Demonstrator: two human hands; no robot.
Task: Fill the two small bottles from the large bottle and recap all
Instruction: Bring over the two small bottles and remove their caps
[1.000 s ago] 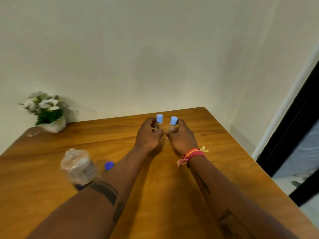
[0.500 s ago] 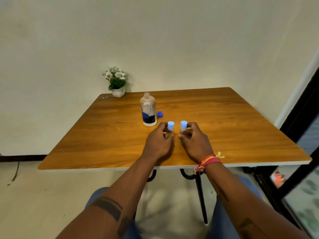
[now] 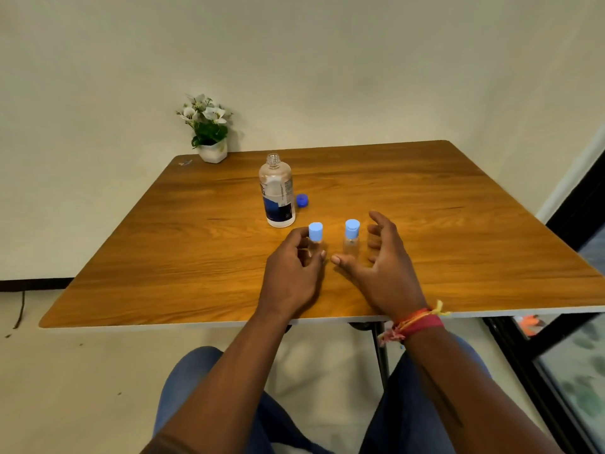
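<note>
Two small clear bottles with light blue caps stand upright side by side near the front middle of the wooden table (image 3: pixel 183 257). My left hand (image 3: pixel 293 273) curls its thumb and fingers round the left small bottle (image 3: pixel 316 235). My right hand (image 3: pixel 381 267) is spread open just right of the right small bottle (image 3: pixel 352 239), with its thumb in front of the bottle and not touching it. Behind them stands the large clear bottle (image 3: pixel 277 191) with a blue label and no cap on its neck. Its dark blue cap (image 3: pixel 302 200) lies on the table to its right.
A white pot of white flowers (image 3: pixel 212 147) sits at the table's back left corner by the wall. A dark door frame (image 3: pixel 576 224) runs down the right side. My knees in blue trousers show below the table's front edge.
The view has pulled back from the table. My right hand has let go of the right small bottle and spread its fingers; my left hand stays round the left one.
</note>
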